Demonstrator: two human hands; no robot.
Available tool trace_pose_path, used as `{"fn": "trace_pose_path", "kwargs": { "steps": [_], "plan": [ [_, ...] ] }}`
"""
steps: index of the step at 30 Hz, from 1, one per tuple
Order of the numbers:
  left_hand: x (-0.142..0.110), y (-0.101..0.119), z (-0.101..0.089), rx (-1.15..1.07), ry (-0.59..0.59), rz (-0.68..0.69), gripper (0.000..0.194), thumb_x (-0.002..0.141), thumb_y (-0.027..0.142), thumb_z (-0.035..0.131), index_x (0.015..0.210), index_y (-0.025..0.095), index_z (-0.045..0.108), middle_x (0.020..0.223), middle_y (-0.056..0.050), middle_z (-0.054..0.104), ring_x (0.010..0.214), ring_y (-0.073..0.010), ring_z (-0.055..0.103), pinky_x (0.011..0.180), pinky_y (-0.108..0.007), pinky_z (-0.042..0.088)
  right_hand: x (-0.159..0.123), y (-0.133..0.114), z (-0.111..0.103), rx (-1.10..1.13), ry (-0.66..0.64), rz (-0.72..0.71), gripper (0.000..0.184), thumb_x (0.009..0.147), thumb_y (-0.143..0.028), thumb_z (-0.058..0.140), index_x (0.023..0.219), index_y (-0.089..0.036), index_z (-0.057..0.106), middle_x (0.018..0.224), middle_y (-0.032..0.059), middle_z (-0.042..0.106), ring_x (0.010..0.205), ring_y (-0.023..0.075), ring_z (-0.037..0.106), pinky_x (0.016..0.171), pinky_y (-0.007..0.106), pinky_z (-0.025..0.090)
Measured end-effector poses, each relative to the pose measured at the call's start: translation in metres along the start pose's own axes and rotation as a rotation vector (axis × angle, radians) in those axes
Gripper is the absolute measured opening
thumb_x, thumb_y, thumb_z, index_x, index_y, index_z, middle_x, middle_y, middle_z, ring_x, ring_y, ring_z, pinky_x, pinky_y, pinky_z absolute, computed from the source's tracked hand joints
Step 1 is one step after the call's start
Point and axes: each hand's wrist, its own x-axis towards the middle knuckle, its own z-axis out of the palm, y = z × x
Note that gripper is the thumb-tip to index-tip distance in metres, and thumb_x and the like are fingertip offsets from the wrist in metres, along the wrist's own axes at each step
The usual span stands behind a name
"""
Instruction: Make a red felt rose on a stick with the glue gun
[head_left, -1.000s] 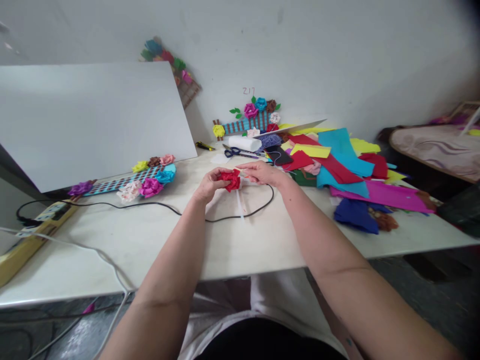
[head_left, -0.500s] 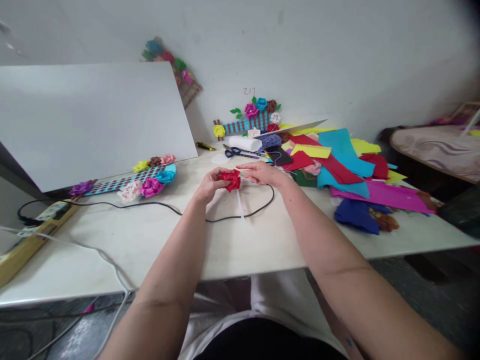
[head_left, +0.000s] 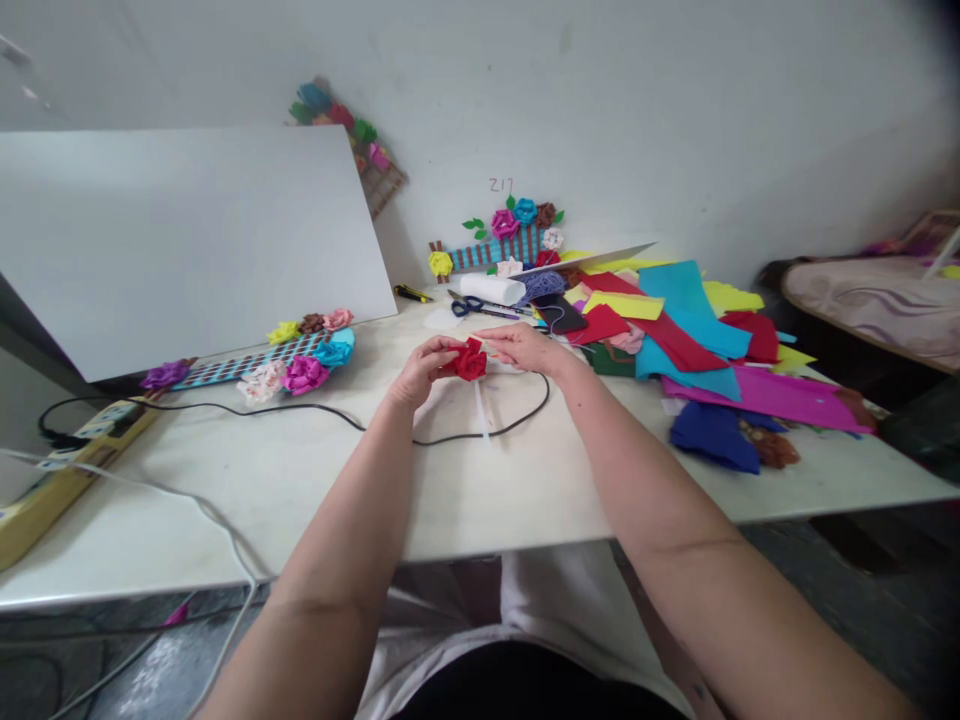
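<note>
My left hand [head_left: 424, 372] pinches a red crepe-paper flower [head_left: 471, 360] between thumb and fingers, above the table. From the right, my right hand [head_left: 523, 347] reaches over with its fingertips close together at the flower's edge. Something small and pale may be under those fingers, but I cannot make it out. Below the flower a translucent white stick [head_left: 481, 410] points towards me. A black cord [head_left: 450, 440] curves round it and ends out of sight near my right hand.
Scissors [head_left: 469, 306], a yellow cutter [head_left: 412, 293] and a white roll [head_left: 491, 289] lie behind my hands. Coloured paper sheets [head_left: 675, 320] pile up at right. A flowered guitar-shaped decoration [head_left: 247, 368] lies left, before a white board [head_left: 187, 240]. A power strip [head_left: 75, 470] sits at far left.
The red flower has turned in my left hand and shifted slightly right, showing more of its front. My left fingers have opened a little around it. My right hand has hardly moved.
</note>
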Motion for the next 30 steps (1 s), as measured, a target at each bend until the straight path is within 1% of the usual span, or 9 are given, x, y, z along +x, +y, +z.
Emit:
{"fn": "trace_pose_path", "kwargs": {
  "steps": [3,6,13,16,19,23,25,27,30],
  "plan": [
    [0.002,-0.002,-0.001,-0.024,0.036,0.003,0.033,0.062,0.04,0.075,0.08,0.014,0.066,0.079,-0.005,0.069,0.076,-0.021,0.067,0.073,-0.037,0.054,-0.001,-0.008,0.004,0.026,0.052,0.076,0.048,0.089,-0.032,0.058,0.131,-0.011,0.059,0.056,-0.0079,0.036,0.049,0.0037,0.028,0.045,0.017,0.022],
    [0.003,-0.003,0.0,-0.024,0.074,-0.005,0.034,0.064,0.043,0.076,0.075,0.013,0.065,0.075,-0.006,0.068,0.074,-0.0197,0.066,0.075,-0.037,0.054,-0.002,-0.016,0.01,0.045,0.064,0.108,0.046,0.089,-0.028,0.056,0.131,-0.01,0.059,0.057,-0.0077,0.037,0.05,0.0036,0.029,0.047,0.017,0.025],
    [0.003,-0.003,0.001,-0.078,0.106,-0.036,0.03,0.069,0.04,0.075,0.075,0.013,0.066,0.074,-0.006,0.068,0.071,-0.0185,0.065,0.07,-0.033,0.053,0.001,-0.018,0.015,0.059,0.07,0.046,0.048,0.084,-0.033,0.062,0.126,-0.009,0.064,0.06,-0.0046,0.045,0.056,0.0058,0.036,0.054,0.019,0.034],
    [0.004,-0.004,-0.001,-0.099,0.102,-0.035,0.026,0.067,0.036,0.076,0.071,0.013,0.064,0.07,-0.005,0.066,0.067,-0.0177,0.063,0.068,-0.033,0.052,0.003,-0.013,0.016,0.058,0.064,0.044,0.047,0.084,-0.035,0.062,0.124,-0.011,0.065,0.059,-0.0052,0.044,0.054,0.0057,0.035,0.05,0.018,0.031],
    [0.003,-0.003,-0.001,-0.12,0.083,-0.018,0.025,0.063,0.031,0.078,0.069,0.014,0.061,0.068,-0.004,0.065,0.064,-0.0175,0.063,0.067,-0.033,0.051,0.005,-0.01,0.017,0.049,0.054,0.064,0.045,0.086,-0.034,0.06,0.126,-0.013,0.064,0.055,-0.0078,0.038,0.049,0.0048,0.031,0.046,0.018,0.026],
    [0.0,0.003,0.001,-0.136,0.083,-0.022,0.032,0.059,0.022,0.079,0.087,0.014,0.064,0.075,-0.004,0.069,0.063,-0.0165,0.064,0.063,-0.03,0.05,0.004,-0.011,0.017,0.058,0.044,0.048,0.044,0.087,-0.03,0.059,0.128,-0.013,0.063,0.052,-0.0093,0.032,0.048,0.0045,0.03,0.045,0.017,0.024],
    [0.0,0.005,0.002,-0.143,0.085,-0.049,0.035,0.057,0.018,0.077,0.09,0.014,0.065,0.074,-0.003,0.069,0.061,-0.0152,0.063,0.062,-0.028,0.049,0.003,-0.013,0.018,0.052,0.038,0.045,0.043,0.088,-0.028,0.058,0.128,-0.013,0.063,0.052,-0.0093,0.032,0.047,0.0044,0.03,0.045,0.017,0.024],
    [0.001,0.006,0.002,-0.146,0.083,-0.087,0.028,0.058,0.019,0.075,0.085,0.013,0.066,0.072,-0.005,0.07,0.061,-0.0159,0.063,0.061,-0.027,0.049,0.003,-0.015,0.018,0.05,0.033,0.054,0.042,0.088,-0.028,0.058,0.127,-0.013,0.063,0.052,-0.0094,0.032,0.047,0.0044,0.03,0.046,0.017,0.024],
    [0.003,0.005,0.0,-0.168,0.12,-0.134,0.016,0.064,0.023,0.067,0.075,0.012,0.068,0.072,-0.008,0.07,0.066,-0.0204,0.065,0.063,-0.031,0.05,0.002,-0.015,0.019,0.057,0.028,0.083,0.043,0.087,-0.031,0.06,0.126,-0.014,0.064,0.052,-0.0093,0.031,0.048,0.0048,0.03,0.045,0.017,0.024]
  ]
}}
